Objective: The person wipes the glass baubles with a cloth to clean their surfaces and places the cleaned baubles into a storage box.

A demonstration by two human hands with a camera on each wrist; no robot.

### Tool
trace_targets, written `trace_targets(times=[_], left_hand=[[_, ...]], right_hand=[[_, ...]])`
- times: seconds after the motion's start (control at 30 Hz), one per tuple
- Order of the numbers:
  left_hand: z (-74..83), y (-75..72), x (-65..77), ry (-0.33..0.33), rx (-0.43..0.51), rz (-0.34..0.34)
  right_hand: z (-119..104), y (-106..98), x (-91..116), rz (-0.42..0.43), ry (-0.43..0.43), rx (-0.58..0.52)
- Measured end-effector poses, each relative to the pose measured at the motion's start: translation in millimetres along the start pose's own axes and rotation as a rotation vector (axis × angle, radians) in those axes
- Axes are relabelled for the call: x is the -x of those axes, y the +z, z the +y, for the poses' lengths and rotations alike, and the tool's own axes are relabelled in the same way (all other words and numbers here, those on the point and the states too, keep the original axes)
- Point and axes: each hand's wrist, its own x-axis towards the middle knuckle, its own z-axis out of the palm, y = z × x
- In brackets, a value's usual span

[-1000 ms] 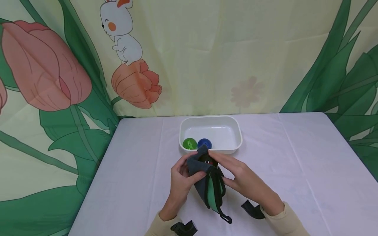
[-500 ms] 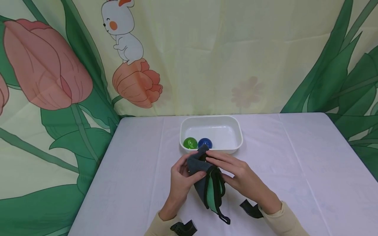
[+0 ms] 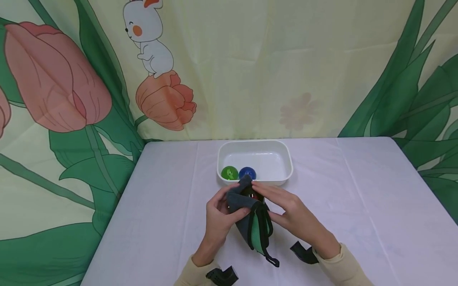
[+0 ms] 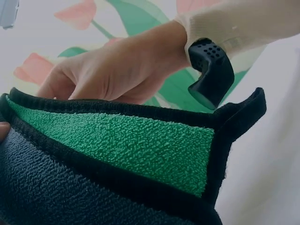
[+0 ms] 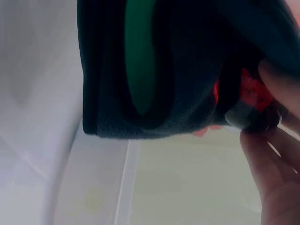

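Note:
A folded cloth (image 3: 247, 228), dark blue outside and green inside with black edging and a hanging loop, is held above the table. My left hand (image 3: 219, 222) pinches it from the left, thumb on top. Partly wrapped in its upper fold is a glossy dark red ball (image 3: 252, 194); the right wrist view shows the shiny red surface of the ball (image 5: 255, 93) between fingers. My right hand (image 3: 298, 216) holds the ball from the right, fingertips over its top and thumb lower down at the cloth. Much of the ball is hidden.
Just beyond the hands stands a white rectangular tray (image 3: 270, 161) containing a green ball (image 3: 229, 172) and a blue ball (image 3: 247, 172). A white cloth covers the table (image 3: 358, 198). Behind it hangs a printed curtain (image 3: 250, 79). Both wrists carry black cameras.
Half a second ago the right fingers lay over the ball and hid it; now they sit higher and the red shows again, as at one second ago. The left hand has barely moved.

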Motion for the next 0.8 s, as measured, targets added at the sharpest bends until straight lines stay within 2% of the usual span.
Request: trace_targets(times=[0.17, 0.33, 0.47, 0.57, 0.8], left_hand=[[0.0, 0.1, 0.3, -0.019, 0.001, 0.018], [1.7, -0.3, -0.4, -0.014, 0.004, 0.019], [3.0, -0.4, -0.2, -0.012, 0.008, 0.015], [2.1, 0.0, -0.6, -0.006, 0.01, 0.0], [-1.3, 0.6, -1.7, 0.024, -0.003, -0.039]], right_hand=[[2.5, 0.7, 0.4, -0.007, -0.071, 0.054], [7.2, 2.0, 0.3, 0.017, -0.153, 0.051], [8.8, 3.6, 0.2, 0.039, -0.17, 0.034], [8.9, 4.9, 0.4, 0.06, -0.148, 0.005], [8.7, 6.9, 2.3, 0.108, 0.008, -0.158]])
